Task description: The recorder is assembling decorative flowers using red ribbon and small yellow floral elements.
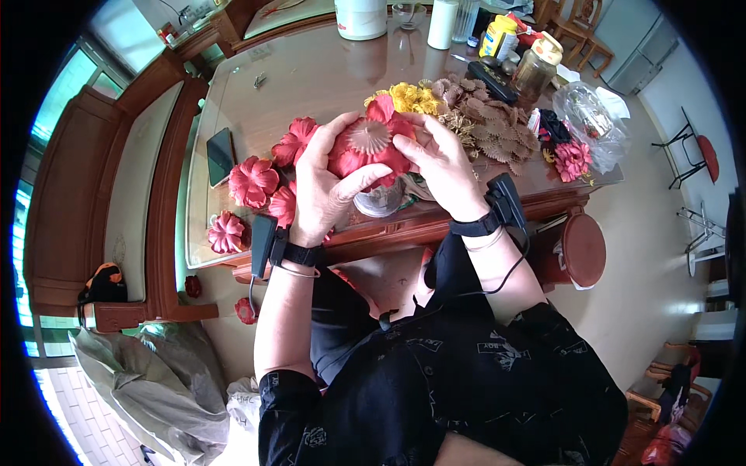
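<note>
Between my two hands is a red artificial flower [386,163], held above the table's near edge. A pale, ribbed, cone-like piece [370,137] sits in its middle, facing up. My left hand [326,182] curves around the left side, its thumb along the lower petals. On the right side my right hand [443,163] grips the petals, thumb pressed near the ribbed piece. Just below the flower stands a pale round container [378,200], partly hidden. Several more red artificial flowers [253,182] lie left of my left hand. Beyond my right hand are yellow artificial flowers [413,98] and a heap of brown ribbed pieces [493,124].
A phone [221,158] lies on the glass-topped table [311,74] at left. At the far right stand a lidded jar [539,66], a yellow bottle [498,36] and a plastic bag [594,124]. A white tub [361,19] is at the back, a brown bin [581,250] beside the table.
</note>
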`<state>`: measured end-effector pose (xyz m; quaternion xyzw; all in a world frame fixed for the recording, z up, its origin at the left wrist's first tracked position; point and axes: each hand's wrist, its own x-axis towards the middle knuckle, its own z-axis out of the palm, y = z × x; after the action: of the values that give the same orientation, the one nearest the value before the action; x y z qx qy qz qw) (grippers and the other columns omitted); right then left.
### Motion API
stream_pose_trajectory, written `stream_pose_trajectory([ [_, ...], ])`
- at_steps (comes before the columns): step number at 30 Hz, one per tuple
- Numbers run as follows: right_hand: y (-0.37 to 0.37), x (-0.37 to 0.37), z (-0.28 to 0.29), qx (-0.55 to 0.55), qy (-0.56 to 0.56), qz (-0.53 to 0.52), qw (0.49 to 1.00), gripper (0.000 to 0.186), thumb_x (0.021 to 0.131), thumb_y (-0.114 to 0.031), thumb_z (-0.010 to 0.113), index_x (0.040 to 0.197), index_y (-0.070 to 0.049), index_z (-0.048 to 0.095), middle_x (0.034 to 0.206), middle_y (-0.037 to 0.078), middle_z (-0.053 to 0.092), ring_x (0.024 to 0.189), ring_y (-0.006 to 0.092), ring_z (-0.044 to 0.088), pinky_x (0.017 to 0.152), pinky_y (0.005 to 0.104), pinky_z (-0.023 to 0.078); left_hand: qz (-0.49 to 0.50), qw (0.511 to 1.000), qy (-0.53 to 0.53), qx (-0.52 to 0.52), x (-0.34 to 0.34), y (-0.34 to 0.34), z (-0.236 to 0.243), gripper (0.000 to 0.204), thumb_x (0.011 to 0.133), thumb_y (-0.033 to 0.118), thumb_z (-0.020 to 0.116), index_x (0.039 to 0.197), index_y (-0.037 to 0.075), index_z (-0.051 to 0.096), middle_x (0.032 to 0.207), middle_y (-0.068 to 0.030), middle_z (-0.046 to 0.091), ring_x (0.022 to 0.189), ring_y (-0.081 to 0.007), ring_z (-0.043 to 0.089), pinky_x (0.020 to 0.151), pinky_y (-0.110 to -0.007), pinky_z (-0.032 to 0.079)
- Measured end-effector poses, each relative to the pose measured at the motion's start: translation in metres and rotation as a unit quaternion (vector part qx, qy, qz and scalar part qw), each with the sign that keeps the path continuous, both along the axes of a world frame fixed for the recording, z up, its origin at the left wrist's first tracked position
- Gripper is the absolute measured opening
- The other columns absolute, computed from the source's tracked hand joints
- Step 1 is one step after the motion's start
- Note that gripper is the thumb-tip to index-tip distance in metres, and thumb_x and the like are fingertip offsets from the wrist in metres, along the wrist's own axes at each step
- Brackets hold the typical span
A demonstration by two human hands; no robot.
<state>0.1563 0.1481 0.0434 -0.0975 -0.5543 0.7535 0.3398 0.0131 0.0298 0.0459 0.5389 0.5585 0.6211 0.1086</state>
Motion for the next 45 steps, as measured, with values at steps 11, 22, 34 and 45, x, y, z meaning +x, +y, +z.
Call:
stream_pose_trajectory([
  [11, -0.028, 0.003, 0.055, 0.195, 0.001, 0.095, 0.976, 0.06, 0.094, -0.02, 0.06, 0.142, 0.001, 0.031, 0.116, 0.014, 0.057, 0.093, 0.0156, 0.062, 0.077, 0.0282, 0.055, -0.04, 0.901, -0.415, 0.117, -0.006, -0.041, -0.006, 0.046, 0.096, 0.028, 0.056, 0.133, 0.002, 0.046, 0.13, -0.0098, 0.054, 0.117, -0.0194, 0.053, 0.098, -0.032, 0.044],
  [22, -0.057, -0.004, 0.043, 0.448, -0.072, -0.033, 0.89, 0.034, 0.088, -0.005, 0.064, 0.122, -0.005, 0.058, 0.095, 0.009, 0.062, 0.078, 0.0139, 0.064, 0.064, 0.0252, 0.053, -0.244, 0.661, -0.703, 0.095, 0.011, -0.101, -0.045, 0.063, 0.096, 0.05, 0.033, 0.14, 0.006, 0.036, 0.131, -0.0231, 0.05, 0.109, -0.046, 0.054, 0.091, -0.053, 0.047],
  [34, -0.069, -0.013, 0.02, 0.488, -0.099, 0.014, 0.867, 0.025, 0.085, -0.011, 0.067, 0.109, -0.006, 0.062, 0.09, 0.011, 0.063, 0.069, 0.0174, 0.063, 0.062, 0.029, 0.05, -0.154, 0.661, -0.724, 0.123, 0.022, -0.115, -0.044, 0.051, 0.101, 0.037, 0.033, 0.143, 0.01, 0.033, 0.143, -0.0154, 0.041, 0.128, -0.0345, 0.044, 0.103, -0.057, 0.039],
  [45, -0.079, -0.015, 0.003, 0.447, -0.102, 0.07, 0.886, 0.025, 0.086, -0.006, 0.066, 0.11, -0.004, 0.061, 0.088, 0.009, 0.061, 0.065, 0.0144, 0.062, 0.06, 0.0277, 0.05, -0.211, 0.594, -0.756, 0.175, 0.016, -0.179, -0.073, 0.069, 0.096, 0.057, 0.032, 0.148, 0.012, 0.024, 0.146, -0.0245, 0.032, 0.124, -0.0592, 0.034, 0.099, -0.069, 0.032],
])
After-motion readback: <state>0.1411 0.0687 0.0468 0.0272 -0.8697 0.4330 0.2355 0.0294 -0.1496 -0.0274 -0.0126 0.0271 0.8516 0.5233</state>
